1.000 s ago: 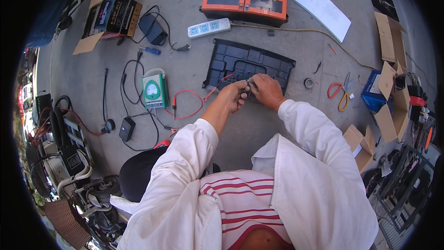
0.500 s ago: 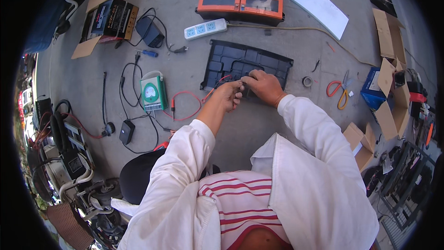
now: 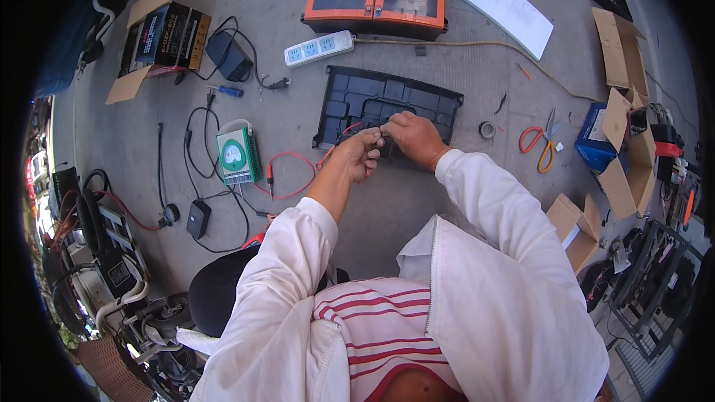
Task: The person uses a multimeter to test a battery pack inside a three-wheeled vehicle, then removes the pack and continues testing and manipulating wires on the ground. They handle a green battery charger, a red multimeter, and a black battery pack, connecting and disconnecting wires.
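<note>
My left hand (image 3: 360, 153) and my right hand (image 3: 415, 138) meet fingertip to fingertip over the near edge of a black plastic battery-case cover (image 3: 346, 99), which lies on the floor. Both hands are closed in a pinch. Whatever sits between the fingertips is too small and hidden to make out. A thin red wire (image 3: 351, 127) shows against the cover just beside my left fingers. Left of that hand, a red lead (image 3: 302, 153) with a probe curves over the floor near a green and white meter (image 3: 238, 153).
Beyond the cover stand a white power strip (image 3: 320, 49) and an orange-and-black battery pack (image 3: 372, 7). To the right lie a tape roll (image 3: 486, 130), scissors (image 3: 547, 156) and opened cardboard boxes (image 3: 629, 179). A charger (image 3: 229, 56), screwdriver (image 3: 229, 91) and cables are at left.
The whole view has shifted slightly, so things sit a little further left and up. My hands stay pinched together over the cover, with only slight finger movement.
</note>
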`<action>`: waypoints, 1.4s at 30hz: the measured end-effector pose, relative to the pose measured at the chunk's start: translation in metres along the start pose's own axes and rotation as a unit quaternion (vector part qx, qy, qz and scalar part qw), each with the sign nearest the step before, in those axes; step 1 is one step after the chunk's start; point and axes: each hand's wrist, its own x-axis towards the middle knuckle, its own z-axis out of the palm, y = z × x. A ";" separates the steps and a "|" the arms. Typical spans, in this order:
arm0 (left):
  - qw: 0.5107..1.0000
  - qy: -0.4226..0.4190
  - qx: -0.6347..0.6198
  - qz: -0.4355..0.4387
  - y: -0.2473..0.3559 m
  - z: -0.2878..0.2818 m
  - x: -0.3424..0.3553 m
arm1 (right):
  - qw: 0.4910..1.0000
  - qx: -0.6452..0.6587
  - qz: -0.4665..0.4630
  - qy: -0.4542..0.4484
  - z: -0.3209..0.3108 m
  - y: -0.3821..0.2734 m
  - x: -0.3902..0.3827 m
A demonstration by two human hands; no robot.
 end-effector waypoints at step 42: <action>0.995 0.021 0.063 0.077 -0.022 -0.014 0.038 | 0.999 0.017 0.048 -0.004 0.004 0.001 -0.010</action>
